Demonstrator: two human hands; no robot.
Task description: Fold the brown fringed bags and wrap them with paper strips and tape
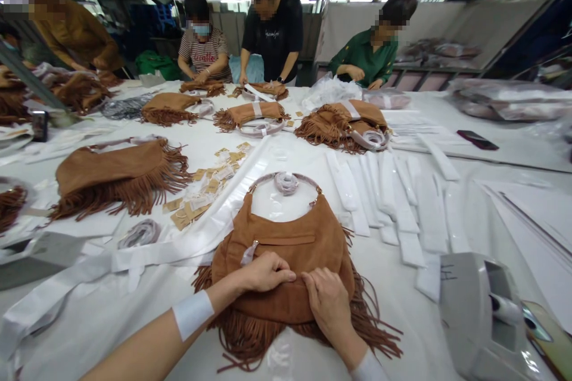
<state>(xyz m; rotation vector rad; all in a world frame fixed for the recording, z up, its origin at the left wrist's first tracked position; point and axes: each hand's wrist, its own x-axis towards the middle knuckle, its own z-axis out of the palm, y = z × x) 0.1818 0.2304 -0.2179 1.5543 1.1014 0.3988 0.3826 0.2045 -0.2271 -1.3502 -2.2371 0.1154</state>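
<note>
A brown suede-like handbag (286, 244) with long fringe lies flat before me, its wrapped handle arched away from me. A zip with a wrapped pull (249, 252) crosses its front. My left hand (268, 272) is closed at the bag's middle, fingers curled and thumb pointing right. Close beside it, my right hand (328, 300) also has bent fingers pinching at the bag's front panel. The two thumbs nearly meet. A white patch (193, 314) is wrapped on my left forearm. A coiled wrapped strap (286, 183) lies inside the handle's loop.
Paper tags (214, 181) and another fringed bag (116, 172) lie left. White padded strips (384, 190) and a grey tape dispenser (480, 309) are right. A phone (477, 139) rests farther back. Across the table, several co-workers (272, 30) handle similar bags.
</note>
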